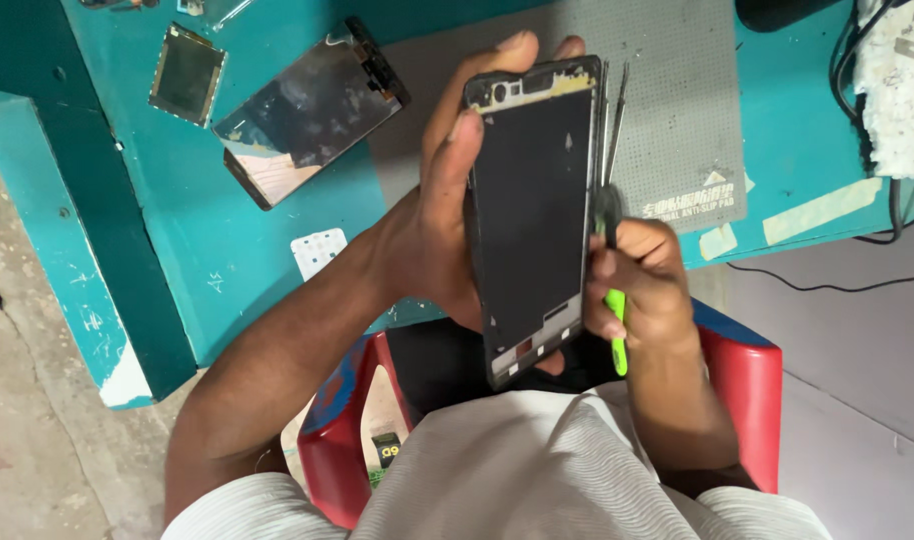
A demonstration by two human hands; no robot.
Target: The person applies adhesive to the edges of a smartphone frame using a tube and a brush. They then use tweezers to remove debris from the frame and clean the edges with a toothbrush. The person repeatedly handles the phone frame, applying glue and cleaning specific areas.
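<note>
On the far left of the teal workbench (227, 240) lies a small dark rectangular panel (187, 73) with a pale rim, and just right of it a larger detached phone screen (312, 110), tilted, its glass dull and scuffed with a pinkish patch at the lower corner. A small white card (319, 251) sits near the bench edge below them.

The left forearm comes up from the lower left at a slant, elbow bent, and the left hand (437, 220) is wrapped around a black phone frame (532, 215) from behind. Its thumb is pressed along the frame's left edge, and the fingertips (517, 42) show above the top edge. The grip is firm, holding the frame upright and slightly leaned, raised above the person's lap and in front of the bench edge.

The frame is a long dark rectangle, its middle a flat black panel. The top band is worn to a yellowish colour with a round opening and a slot; the bottom band shows small cut-outs and pale spots.

The right hand (645, 290) is curled closed just beside the frame's right edge, gripping a tool with a bright green handle (617, 335) that sticks out below the fist. Thin metal tweezers (609, 125) rise from that fist along the frame's right side.

Behind lies a grey anti-slip mat (667, 110), with black cables (877, 230) at the far right. A red chair (747, 390) shows below.
</note>
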